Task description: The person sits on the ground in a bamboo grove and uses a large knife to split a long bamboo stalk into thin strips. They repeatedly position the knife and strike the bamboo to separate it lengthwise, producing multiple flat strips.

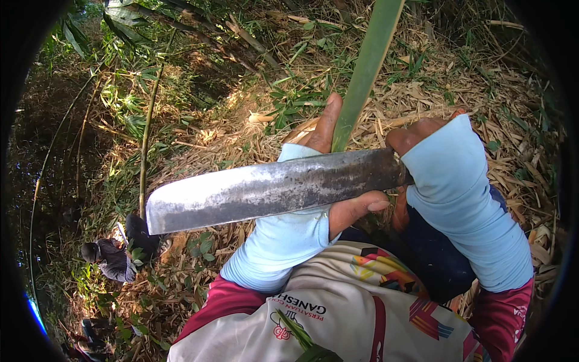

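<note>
My left hand [338, 181], in a light blue sleeve, is wrapped around a green bamboo stalk [365, 66] that rises toward the top of the view. My right hand [416, 136], also sleeved in light blue, grips the handle of a large machete. The broad, dark, worn steel blade [265, 190] lies flat across my left hand and points left. The handle itself is hidden inside my fist. The lower end of the stalk is hidden behind the blade and my hand.
Dry bamboo leaves and husks [512, 151] cover the sloping ground. A thin bamboo stem [146, 127] stands at left among green plants. Another person [111, 256] crouches lower down the slope at left. My patterned shirt [362, 314] fills the bottom.
</note>
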A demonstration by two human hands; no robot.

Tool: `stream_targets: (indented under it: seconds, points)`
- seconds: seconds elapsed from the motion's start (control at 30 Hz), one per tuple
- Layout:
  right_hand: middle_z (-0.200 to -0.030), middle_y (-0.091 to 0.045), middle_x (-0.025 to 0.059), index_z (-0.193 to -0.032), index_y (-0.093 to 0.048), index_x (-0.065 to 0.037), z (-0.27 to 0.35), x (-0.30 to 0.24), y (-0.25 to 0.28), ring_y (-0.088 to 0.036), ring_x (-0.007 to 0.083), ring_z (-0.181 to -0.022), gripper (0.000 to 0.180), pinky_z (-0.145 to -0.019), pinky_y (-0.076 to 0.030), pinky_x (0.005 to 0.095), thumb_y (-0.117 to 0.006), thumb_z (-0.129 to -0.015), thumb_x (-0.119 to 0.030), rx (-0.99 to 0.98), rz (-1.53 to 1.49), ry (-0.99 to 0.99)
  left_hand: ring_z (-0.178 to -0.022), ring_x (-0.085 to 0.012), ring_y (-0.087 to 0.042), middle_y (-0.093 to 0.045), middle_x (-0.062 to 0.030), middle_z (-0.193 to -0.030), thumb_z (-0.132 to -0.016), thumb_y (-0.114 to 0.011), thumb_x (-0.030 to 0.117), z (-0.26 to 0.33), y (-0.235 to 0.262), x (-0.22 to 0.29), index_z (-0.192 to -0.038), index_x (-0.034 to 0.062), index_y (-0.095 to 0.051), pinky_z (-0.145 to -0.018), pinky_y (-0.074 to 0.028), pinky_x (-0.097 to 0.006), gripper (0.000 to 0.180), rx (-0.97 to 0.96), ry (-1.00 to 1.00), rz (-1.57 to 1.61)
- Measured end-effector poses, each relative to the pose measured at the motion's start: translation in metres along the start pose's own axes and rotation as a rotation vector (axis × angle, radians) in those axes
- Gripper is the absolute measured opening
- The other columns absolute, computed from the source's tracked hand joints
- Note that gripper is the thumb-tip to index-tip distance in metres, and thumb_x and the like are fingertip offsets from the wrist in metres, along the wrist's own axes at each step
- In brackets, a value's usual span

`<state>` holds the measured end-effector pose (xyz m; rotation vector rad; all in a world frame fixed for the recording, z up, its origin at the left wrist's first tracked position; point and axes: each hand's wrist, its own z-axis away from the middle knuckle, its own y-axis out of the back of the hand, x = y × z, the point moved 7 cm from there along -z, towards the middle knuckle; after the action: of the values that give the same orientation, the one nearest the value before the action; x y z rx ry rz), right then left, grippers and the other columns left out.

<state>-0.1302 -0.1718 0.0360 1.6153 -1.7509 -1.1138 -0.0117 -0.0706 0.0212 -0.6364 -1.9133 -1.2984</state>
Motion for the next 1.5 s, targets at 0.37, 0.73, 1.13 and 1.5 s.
stream_targets:
  seconds: [0.37, 0.73, 1.13, 1.5]
  points:
    - [-0.069, -0.056, 0.0021, -0.095, -0.066, -0.014, -0.002, 0.002, 0.003, -0.062, 0.0204, -0.063, 0.015, -0.054, -0.043, 0.0378, -0.062, -0.083, -0.022, 0.015, 0.139, -0.004, -0.089, -0.0183, -0.067, -0.072, -0.0126, -0.098, -0.082, -0.081, 0.026, -0.008, 0.0, 0.014, -0.149, -0.003, -0.028, -0.082, -0.051, -0.032, 0.091, 0.01, -0.107, -0.007]
    - [-0.072, -0.059, 0.001, -0.094, -0.065, -0.017, -0.005, 0.009, 0.004, -0.064, 0.019, -0.066, 0.015, -0.054, -0.043, 0.0383, -0.061, -0.081, -0.023, 0.007, 0.215, -0.047, -0.092, -0.0158, -0.065, -0.069, -0.0094, -0.098, -0.083, -0.078, 0.015, -0.009, -0.005, 0.006, -0.128, -0.0028, -0.05, -0.082, -0.051, -0.031, 0.056, 0.123, 0.012, 0.099]
    - [-0.072, -0.061, 0.0052, -0.096, -0.065, -0.015, -0.01, 0.02, -0.005, -0.066, 0.0234, -0.067, 0.016, -0.053, -0.046, 0.041, -0.059, -0.084, -0.023, -0.078, 0.226, -0.116, -0.09, -0.0194, -0.065, -0.068, -0.0094, -0.098, -0.08, -0.083, 0.025, -0.006, -0.012, -0.014, -0.115, -0.0023, -0.058, -0.083, -0.051, -0.032, 0.051, 0.323, 0.082, 0.271]
    - [-0.071, -0.062, 0.0061, -0.095, -0.067, -0.014, -0.01, 0.03, -0.016, -0.066, 0.0246, -0.065, 0.017, -0.056, -0.046, 0.0421, -0.062, -0.079, -0.017, -0.114, 0.277, -0.163, -0.098, -0.0268, -0.061, -0.064, -0.0165, -0.107, -0.081, -0.08, 0.027, -0.006, -0.015, -0.031, -0.116, 0.0011, -0.063, -0.086, -0.048, -0.037, 0.046, 0.206, 0.054, 0.095]
